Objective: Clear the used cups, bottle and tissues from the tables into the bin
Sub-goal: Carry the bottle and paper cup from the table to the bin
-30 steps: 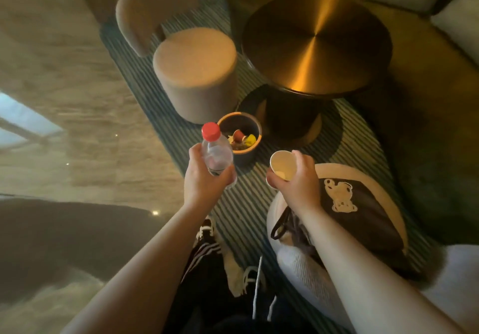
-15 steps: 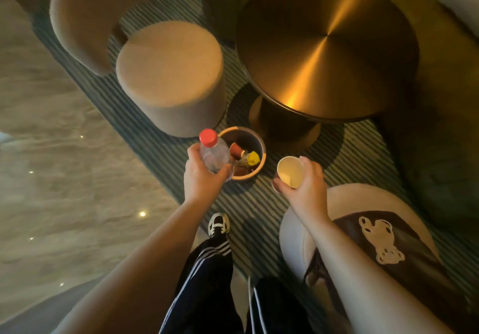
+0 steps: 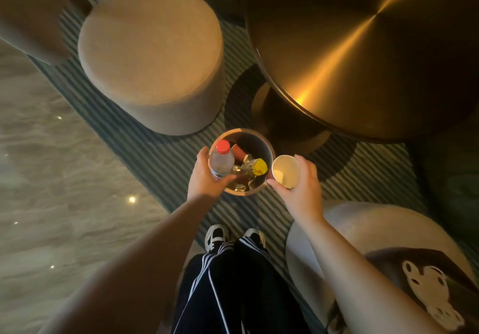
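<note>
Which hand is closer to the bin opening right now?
Left. The left hand, holding the bottle, overlaps the bin rim, with the bottle above the opening. The right hand, holding the paper cup, is just outside the rim's right edge.

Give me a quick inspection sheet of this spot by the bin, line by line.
Surface: striped rug beside glossy pale floor.
Job's things: bottle with red cap and paper cup, both held by the bin, which already holds rubbish.
Clutter: dark bag on a pale seat.
Hands: left hand grips the bottle; right hand grips the cup.
Cables: nothing seen.
Surroundings: round stool, brass-toned round table.
</note>
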Demonstrator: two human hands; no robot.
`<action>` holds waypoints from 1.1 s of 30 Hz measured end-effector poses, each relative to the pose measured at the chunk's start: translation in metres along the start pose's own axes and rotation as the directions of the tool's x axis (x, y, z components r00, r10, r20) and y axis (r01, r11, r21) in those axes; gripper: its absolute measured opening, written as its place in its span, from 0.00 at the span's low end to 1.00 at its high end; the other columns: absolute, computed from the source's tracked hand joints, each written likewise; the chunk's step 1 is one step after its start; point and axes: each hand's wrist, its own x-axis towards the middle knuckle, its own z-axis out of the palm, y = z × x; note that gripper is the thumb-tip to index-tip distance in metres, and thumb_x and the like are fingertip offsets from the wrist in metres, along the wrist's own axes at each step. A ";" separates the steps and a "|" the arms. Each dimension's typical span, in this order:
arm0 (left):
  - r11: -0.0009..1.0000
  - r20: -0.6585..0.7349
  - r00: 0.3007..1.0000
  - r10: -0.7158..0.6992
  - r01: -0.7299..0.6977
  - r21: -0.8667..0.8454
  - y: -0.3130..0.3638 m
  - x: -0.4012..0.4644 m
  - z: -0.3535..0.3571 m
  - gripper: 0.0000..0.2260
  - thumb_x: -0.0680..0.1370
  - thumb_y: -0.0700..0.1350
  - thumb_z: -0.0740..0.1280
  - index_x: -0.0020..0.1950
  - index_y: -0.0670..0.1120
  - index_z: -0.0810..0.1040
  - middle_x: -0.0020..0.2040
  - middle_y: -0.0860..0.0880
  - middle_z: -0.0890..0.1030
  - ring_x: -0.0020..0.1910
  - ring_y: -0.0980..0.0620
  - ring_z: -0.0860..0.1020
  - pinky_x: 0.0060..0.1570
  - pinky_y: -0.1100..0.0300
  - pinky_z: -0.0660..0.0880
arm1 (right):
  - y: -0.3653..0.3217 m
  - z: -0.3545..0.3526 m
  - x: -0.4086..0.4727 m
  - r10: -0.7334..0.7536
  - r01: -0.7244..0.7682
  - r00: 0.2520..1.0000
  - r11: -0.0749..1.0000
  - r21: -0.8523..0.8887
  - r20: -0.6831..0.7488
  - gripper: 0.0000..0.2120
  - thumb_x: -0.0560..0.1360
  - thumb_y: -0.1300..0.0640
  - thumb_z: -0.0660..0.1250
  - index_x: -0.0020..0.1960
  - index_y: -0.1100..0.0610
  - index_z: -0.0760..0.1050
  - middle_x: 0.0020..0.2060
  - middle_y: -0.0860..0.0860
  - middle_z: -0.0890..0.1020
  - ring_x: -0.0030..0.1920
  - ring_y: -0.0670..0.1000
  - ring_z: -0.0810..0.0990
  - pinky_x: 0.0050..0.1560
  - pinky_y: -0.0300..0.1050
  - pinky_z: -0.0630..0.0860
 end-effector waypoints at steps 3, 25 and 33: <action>0.998 -0.009 1.000 -0.010 0.011 0.061 -0.019 0.011 0.009 0.39 0.63 0.57 0.77 0.65 0.61 0.57 0.52 0.80 0.66 0.49 0.78 0.68 0.44 0.77 0.66 | 0.013 0.027 0.020 0.007 -0.007 0.999 1.000 0.006 0.035 0.41 0.64 0.42 0.75 0.69 0.53 0.62 0.65 0.51 0.69 0.62 0.52 0.72 0.50 0.39 0.71; 0.876 -0.009 0.975 0.224 -0.197 0.440 0.095 -0.065 -0.055 0.37 0.74 0.67 0.56 0.76 0.48 0.55 0.76 0.47 0.60 0.75 0.50 0.55 0.73 0.46 0.55 | -0.042 -0.059 -0.019 0.057 -0.055 0.992 0.998 -0.022 0.109 0.36 0.76 0.43 0.61 0.77 0.54 0.50 0.76 0.52 0.55 0.76 0.51 0.51 0.74 0.53 0.58; 0.713 0.176 0.876 0.449 -0.470 0.521 0.171 -0.114 -0.030 0.31 0.77 0.62 0.56 0.76 0.48 0.57 0.75 0.46 0.62 0.75 0.49 0.55 0.73 0.45 0.54 | -0.047 -0.148 -0.091 0.106 -0.118 0.984 0.990 -0.082 -0.140 0.31 0.79 0.43 0.55 0.76 0.54 0.52 0.76 0.53 0.56 0.76 0.51 0.51 0.75 0.53 0.55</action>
